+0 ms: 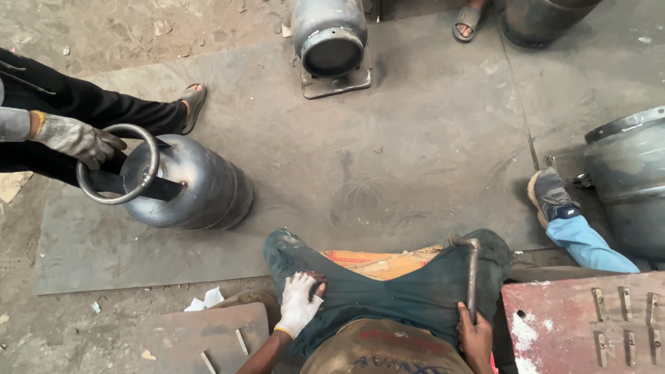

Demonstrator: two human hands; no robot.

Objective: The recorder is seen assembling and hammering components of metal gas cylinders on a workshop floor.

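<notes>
My right hand [476, 337] is bare and its fingers are wrapped tight around the bottom of a metal rod [472, 277]. The rod stands up along my right leg, and its bent top sits near my knee. My left hand [298, 303] wears a white glove. It lies open and flat on my left thigh and holds nothing. I am sitting in dark green trousers [388, 287] with a piece of cardboard [377, 262] showing between my knees.

Out past my knees is a big grey steel plate [415, 138] on the floor. On its left side a gas cylinder [190, 183] lies tipped over. Another person's gloved hand [77, 140] grips the round ring [118, 164] at its top.
</notes>
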